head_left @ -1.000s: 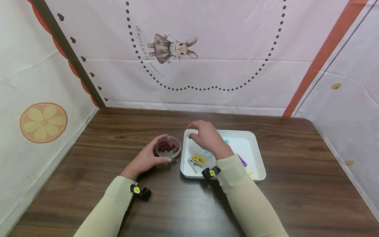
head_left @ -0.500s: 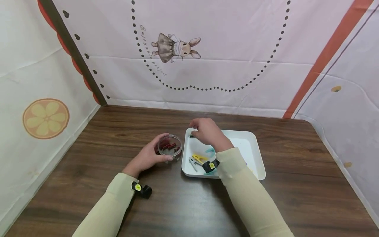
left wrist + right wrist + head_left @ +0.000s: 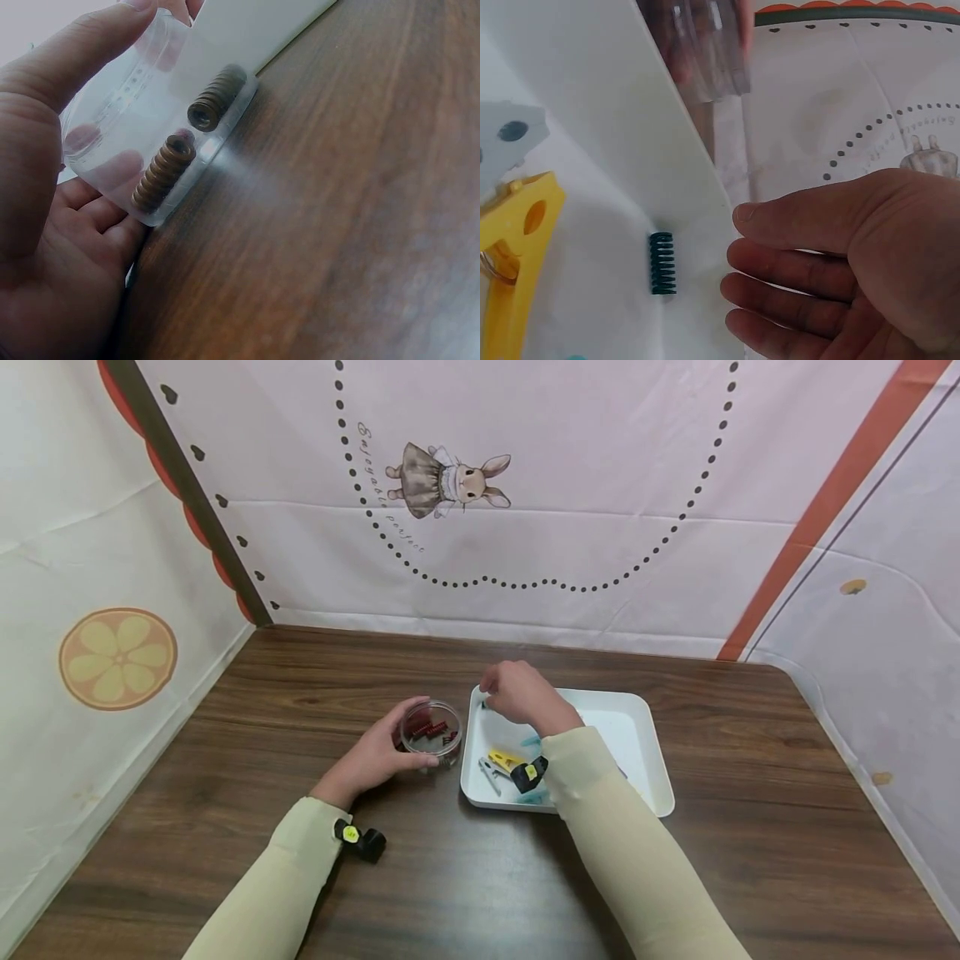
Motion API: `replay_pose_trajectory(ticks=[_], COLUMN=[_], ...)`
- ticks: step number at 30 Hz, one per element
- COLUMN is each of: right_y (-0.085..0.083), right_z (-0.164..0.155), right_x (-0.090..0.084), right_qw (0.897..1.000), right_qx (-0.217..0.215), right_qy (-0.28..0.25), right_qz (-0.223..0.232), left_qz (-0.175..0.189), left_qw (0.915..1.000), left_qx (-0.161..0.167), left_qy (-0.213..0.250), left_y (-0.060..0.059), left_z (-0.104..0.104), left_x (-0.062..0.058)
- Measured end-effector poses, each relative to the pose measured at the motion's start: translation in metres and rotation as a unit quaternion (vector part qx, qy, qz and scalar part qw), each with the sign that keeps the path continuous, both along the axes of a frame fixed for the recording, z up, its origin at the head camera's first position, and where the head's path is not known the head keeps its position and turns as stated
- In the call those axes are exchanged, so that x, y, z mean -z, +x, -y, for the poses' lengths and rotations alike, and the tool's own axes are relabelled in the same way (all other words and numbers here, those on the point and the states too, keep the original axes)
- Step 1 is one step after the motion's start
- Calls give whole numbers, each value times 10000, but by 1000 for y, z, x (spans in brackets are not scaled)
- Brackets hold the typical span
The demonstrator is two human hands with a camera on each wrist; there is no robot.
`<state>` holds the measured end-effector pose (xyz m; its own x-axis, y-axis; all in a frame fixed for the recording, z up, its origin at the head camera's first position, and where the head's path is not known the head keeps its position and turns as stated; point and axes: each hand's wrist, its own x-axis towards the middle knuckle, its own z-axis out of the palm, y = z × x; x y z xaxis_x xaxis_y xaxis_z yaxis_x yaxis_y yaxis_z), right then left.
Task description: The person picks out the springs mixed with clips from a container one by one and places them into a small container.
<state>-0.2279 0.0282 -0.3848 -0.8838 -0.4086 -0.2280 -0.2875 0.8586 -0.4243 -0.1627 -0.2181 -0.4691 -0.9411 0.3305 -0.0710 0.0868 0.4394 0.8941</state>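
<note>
My left hand (image 3: 371,764) holds a clear round container (image 3: 415,750), thumb and fingers around its sides. Inside it lie several coil springs (image 3: 437,728), dark red in the head view; two of them, bronze-toned springs (image 3: 163,174), show through the wall in the left wrist view. Over the far left corner of the white tray (image 3: 633,735) hovers my right hand (image 3: 522,697), fingers loosely extended. In the right wrist view its fingertips come right at the tray's rim, with nothing between them. A dark green spring (image 3: 662,262) lies in that tray corner, a short way from the fingertips.
Also in the tray are a yellow clothespin (image 3: 501,760), a grey clothespin (image 3: 489,775) and light blue pieces (image 3: 534,797), partly covered by the right forearm. The tray stands on a brown wooden table (image 3: 337,668). A printed cloth (image 3: 585,460) hangs behind.
My right hand has stayed over the tray's far left corner, shifting slightly. The left hand keeps its hold on the container. The head view has tilted a little.
</note>
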Motion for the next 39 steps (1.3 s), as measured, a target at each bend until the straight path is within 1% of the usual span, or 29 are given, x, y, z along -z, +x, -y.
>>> replay_pose_trajectory(ticks=[6,12,16,20,26,35,39], right_y=[-3,-5,-5,-4,-2,-2,-2], right_z=[-1,0,1,2,4,7,8], right_x=[7,16,19,21,27,33,34], right_qw=[10000,9996,9992,9990,9988,9989,9988], right_qx=[-72,-244,-348,-333,-201,-202,-235], right_qy=[44,116,201,285,374,408,436], right_qz=[46,55,52,51,242,86,20], left_qz=[43,121,73,37,56,-38,-10], left_qw=[10000,9999,10000,10000,9999,9998,9998], left_qx=[24,-32,1,0,-18,-19,-21], left_qy=[16,-23,20,-15,-111,-173,-176], left_y=[1,4,4,3,3,1,0], left_z=[0,1,1,1,0,0,0], left_x=[0,0,2,3,1,0,-1])
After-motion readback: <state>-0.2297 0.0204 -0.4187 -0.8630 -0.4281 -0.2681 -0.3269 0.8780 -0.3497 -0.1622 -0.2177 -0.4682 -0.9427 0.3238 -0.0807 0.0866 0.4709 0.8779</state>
